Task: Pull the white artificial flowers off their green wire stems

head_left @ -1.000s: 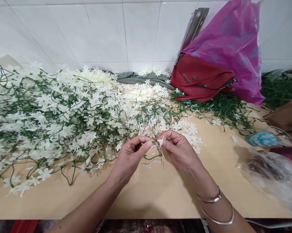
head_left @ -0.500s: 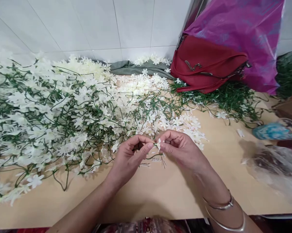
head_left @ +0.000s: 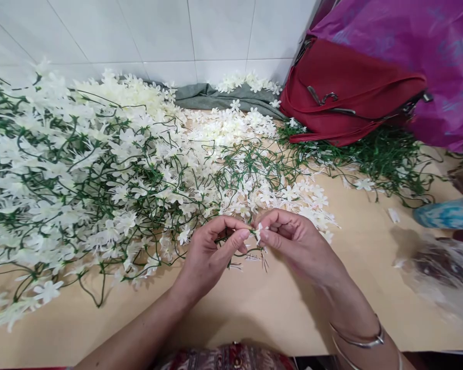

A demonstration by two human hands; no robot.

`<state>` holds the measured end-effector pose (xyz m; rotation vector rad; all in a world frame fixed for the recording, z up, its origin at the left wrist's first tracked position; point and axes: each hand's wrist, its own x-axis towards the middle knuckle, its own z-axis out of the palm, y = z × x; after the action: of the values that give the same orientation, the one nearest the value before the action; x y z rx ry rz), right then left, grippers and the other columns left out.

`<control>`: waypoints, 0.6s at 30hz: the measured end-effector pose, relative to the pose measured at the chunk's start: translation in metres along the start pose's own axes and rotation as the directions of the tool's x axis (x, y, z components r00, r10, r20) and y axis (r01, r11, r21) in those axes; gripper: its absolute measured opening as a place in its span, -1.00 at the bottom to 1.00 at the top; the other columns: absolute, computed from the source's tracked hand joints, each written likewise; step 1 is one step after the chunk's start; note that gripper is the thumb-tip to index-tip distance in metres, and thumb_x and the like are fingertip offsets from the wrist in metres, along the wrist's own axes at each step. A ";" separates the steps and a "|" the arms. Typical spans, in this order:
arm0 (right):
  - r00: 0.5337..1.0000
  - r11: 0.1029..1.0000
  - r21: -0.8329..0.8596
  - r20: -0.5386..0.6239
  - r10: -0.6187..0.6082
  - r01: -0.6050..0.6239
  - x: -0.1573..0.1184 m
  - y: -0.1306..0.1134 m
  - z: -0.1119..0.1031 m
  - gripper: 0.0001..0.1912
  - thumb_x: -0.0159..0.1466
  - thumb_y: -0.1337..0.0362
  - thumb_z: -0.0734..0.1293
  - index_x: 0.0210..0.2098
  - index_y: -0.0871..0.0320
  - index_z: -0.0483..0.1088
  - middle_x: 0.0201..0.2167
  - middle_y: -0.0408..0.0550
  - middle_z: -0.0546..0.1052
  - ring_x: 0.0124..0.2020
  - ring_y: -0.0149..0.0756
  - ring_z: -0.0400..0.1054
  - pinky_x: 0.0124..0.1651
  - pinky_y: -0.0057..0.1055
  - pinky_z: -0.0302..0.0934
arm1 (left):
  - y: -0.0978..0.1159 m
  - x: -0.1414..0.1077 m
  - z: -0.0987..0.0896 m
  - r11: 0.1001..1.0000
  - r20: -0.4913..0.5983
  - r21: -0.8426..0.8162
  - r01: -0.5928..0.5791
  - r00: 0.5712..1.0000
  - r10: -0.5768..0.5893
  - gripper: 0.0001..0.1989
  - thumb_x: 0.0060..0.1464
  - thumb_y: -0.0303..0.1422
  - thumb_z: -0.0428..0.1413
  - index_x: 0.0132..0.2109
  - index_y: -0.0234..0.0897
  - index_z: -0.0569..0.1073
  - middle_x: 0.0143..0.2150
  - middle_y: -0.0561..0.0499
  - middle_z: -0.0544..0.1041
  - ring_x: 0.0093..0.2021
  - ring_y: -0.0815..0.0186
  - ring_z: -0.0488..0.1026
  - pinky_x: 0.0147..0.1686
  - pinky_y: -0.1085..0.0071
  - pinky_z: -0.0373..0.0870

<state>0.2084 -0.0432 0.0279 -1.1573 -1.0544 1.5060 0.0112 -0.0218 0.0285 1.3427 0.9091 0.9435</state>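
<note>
A white flower [head_left: 259, 234] sits between the two hands, low and just right of the middle of the view; take it as the dial's centre. The left hand [head_left: 208, 251], at 9 o'clock, has thumb and forefinger pinched on a green stem [head_left: 252, 232] that meets the flower. The right hand [head_left: 302, 244], at 3 o'clock, is pinched on the flower itself, its fingertips covering part of it. The hands are close together, but whether they touch is hard to tell.

At 6 o'clock, just below the fingers, lie thin pale strands [head_left: 264, 263] on the tan table [head_left: 223, 313]. A big tangle of white flowers on green stems [head_left: 80, 169] fills 9 to 11 o'clock, its edge near the left hand. Loose blossoms [head_left: 231, 126] spread towards 11 and 12, with more beside the right hand at 2. Beyond them, between 11 and 12, a grey-green cloth [head_left: 200, 96] lies along the tiled wall [head_left: 219, 33].

At 1 o'clock a red bag [head_left: 350, 92] hides part of a heap of green stems [head_left: 385, 154] and stands before a purple plastic sheet [head_left: 443, 67]. Around 3 o'clock are a blue-and-white object [head_left: 441, 212] and crumpled see-through plastic [head_left: 443, 280]. Metal bangles [head_left: 364, 341] circle the right forearm, between 4 and 5.
</note>
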 end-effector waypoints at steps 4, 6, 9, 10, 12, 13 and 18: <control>1.000 1.000 0.006 -0.008 0.016 -0.015 0.001 0.001 0.002 -0.75 0.19 0.09 0.58 -0.37 0.10 0.56 -0.43 -0.17 0.53 -0.41 -0.42 0.34 -0.30 -0.46 0.23 | -0.002 0.002 -0.002 1.000 0.024 0.007 0.010 1.000 -0.010 -0.89 0.28 -0.37 0.20 -0.25 -0.27 0.57 -0.41 0.08 0.58 -0.40 0.42 0.54 -0.28 0.51 0.48; 1.000 1.000 0.020 -0.003 0.014 -0.014 0.002 0.002 0.003 -0.77 0.20 0.11 0.58 -0.36 0.09 0.56 -0.41 -0.17 0.56 -0.39 -0.42 0.39 -0.28 -0.46 0.27 | -0.004 0.002 -0.002 1.000 0.028 0.009 0.013 1.000 -0.013 -0.88 0.29 -0.36 0.20 -0.25 -0.27 0.57 -0.42 0.08 0.60 -0.40 0.41 0.55 -0.27 0.50 0.48; 0.999 0.999 0.032 0.034 0.028 -0.029 0.003 0.003 0.006 -0.78 0.23 0.12 0.57 -0.34 0.09 0.54 -0.40 -0.13 0.62 -0.35 -0.36 0.51 -0.21 -0.41 0.36 | -0.010 0.001 -0.003 1.000 0.033 0.000 0.017 0.999 -0.017 -0.86 0.31 -0.36 0.19 -0.26 -0.27 0.56 -0.41 0.06 0.62 -0.37 0.40 0.56 -0.24 0.50 0.48; 0.998 0.999 0.031 0.047 0.039 -0.040 0.003 0.003 0.007 -0.78 0.24 0.11 0.56 -0.34 0.10 0.54 -0.40 -0.12 0.64 -0.34 -0.33 0.54 -0.18 -0.38 0.39 | -0.012 0.001 -0.003 1.000 0.035 -0.002 0.020 0.999 -0.019 -0.86 0.31 -0.36 0.18 -0.25 -0.27 0.56 -0.40 0.05 0.63 -0.35 0.39 0.57 -0.23 0.49 0.48; 0.996 0.997 0.031 0.057 0.062 -0.064 0.004 0.003 0.008 -0.76 0.24 0.09 0.55 -0.34 0.10 0.53 -0.41 -0.10 0.65 -0.33 -0.31 0.57 -0.16 -0.35 0.42 | -0.015 0.000 -0.004 1.000 0.041 -0.007 0.026 0.999 -0.026 -0.86 0.32 -0.35 0.19 -0.24 -0.28 0.57 -0.37 0.04 0.65 -0.33 0.38 0.58 -0.22 0.49 0.49; 0.996 0.996 0.039 0.053 0.072 -0.074 0.004 0.004 0.008 -0.75 0.24 0.08 0.56 -0.34 0.10 0.52 -0.41 -0.10 0.66 -0.33 -0.30 0.58 -0.16 -0.35 0.43 | -0.016 0.000 -0.004 1.000 0.042 -0.010 0.026 0.999 -0.026 -0.86 0.32 -0.35 0.19 -0.23 -0.28 0.57 -0.36 0.04 0.66 -0.32 0.38 0.59 -0.22 0.49 0.49; 0.993 0.991 0.068 0.043 0.111 -0.114 0.007 0.010 0.007 -0.73 0.23 0.08 0.57 -0.32 0.11 0.52 -0.41 -0.13 0.64 -0.33 -0.32 0.59 -0.14 -0.35 0.45 | -0.018 0.002 -0.004 1.000 0.029 0.002 0.000 1.000 0.000 -0.86 0.32 -0.36 0.19 -0.25 -0.27 0.58 -0.38 0.05 0.64 -0.31 0.37 0.60 -0.21 0.49 0.49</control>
<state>0.1988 -0.0392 0.0179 -1.1583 -0.9683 1.6467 0.0090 -0.0191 0.0104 1.3549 0.8888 0.9210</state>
